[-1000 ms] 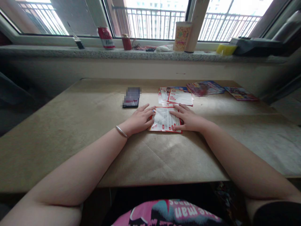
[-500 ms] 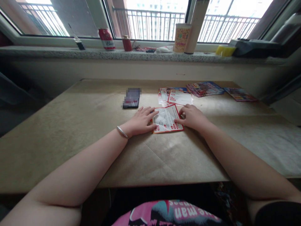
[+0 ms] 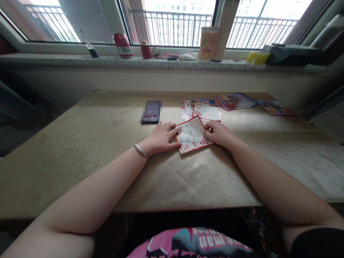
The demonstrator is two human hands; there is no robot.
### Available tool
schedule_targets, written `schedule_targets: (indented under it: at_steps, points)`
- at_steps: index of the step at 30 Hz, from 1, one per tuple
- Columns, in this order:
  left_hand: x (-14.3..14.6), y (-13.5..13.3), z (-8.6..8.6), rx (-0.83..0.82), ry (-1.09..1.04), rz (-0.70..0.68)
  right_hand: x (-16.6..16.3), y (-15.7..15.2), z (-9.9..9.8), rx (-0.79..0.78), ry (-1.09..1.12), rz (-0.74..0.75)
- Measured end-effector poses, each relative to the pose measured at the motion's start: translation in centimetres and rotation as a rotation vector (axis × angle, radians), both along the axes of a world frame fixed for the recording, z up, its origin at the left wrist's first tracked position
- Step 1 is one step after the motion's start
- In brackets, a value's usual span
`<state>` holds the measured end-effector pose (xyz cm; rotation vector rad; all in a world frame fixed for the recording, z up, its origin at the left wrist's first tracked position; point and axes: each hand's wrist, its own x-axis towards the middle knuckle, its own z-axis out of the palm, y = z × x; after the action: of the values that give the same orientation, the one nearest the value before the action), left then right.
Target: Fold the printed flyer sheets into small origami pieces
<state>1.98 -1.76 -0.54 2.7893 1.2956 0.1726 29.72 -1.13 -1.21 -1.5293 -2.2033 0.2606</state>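
Between my hands on the table is a printed leaflet (image 3: 192, 135), white with red edges and red labels, turned at a slant. My right hand (image 3: 217, 132) pinches its right edge between thumb and fingers. My left hand (image 3: 164, 137) lies with fingers spread, its fingertips and thumb touching the leaflet's left side. A bracelet (image 3: 141, 150) sits on the left wrist. Just beyond the leaflet, several more printed leaflets (image 3: 206, 111) overlap one another.
A phone (image 3: 151, 111) lies left of the leaflets. A stack of colourful leaflets (image 3: 236, 101) and another pile (image 3: 275, 107) are at the back right of the table (image 3: 80, 150). On the windowsill stand a can (image 3: 123, 46), a red bottle (image 3: 145, 50) and a paper cup (image 3: 208, 43).
The leaflet has turned anticlockwise, its near left corner swinging towards me and to the right. My right thumb and fingers have closed on its right edge. My left hand stays spread.
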Motion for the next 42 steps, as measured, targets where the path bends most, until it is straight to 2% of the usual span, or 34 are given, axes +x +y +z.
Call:
schedule_targets:
  at_steps: [3, 7, 11, 15, 19, 23, 28, 34, 42]
  points:
    - [-0.1, 0.2, 0.0, 0.069, -0.093, -0.02, 0.1, 0.3, -0.2, 0.042, 0.04, 0.0]
    - [-0.1, 0.4, 0.1, 0.123, -0.202, -0.173, 0.2, 0.9, -0.6, 0.13, 0.07, 0.036]
    - [0.2, 0.1, 0.3, 0.232, -0.261, -0.253, -0.4, 1.1, -1.0, 0.253, 0.061, 0.063]
    - [0.5, -0.3, 0.6, 0.182, -0.182, -0.33, -1.7, 0.8, -0.8, 0.206, 0.109, 0.13]
    - [0.5, -0.5, 0.5, 0.086, -0.032, -0.181, -2.4, 0.1, -0.1, 0.148, 0.125, 0.172]
    - [0.5, -0.5, 0.1, 0.035, 0.021, -0.042, -1.9, -0.7, 0.5, 0.093, 0.06, 0.196]
    - [0.6, -0.6, 0.2, 0.072, 0.022, -0.026, -0.8, -1.2, 0.9, 0.093, -0.017, 0.313]
    - [1.1, -1.3, 1.1, 0.14, 0.053, 0.027, -0.4, -1.3, 0.8, 0.083, -0.04, 0.326]
    - [1.0, -1.7, 1.0, 0.301, 0.102, 0.05, -0.5, -1.2, 0.9, 0.063, -0.095, 0.215]
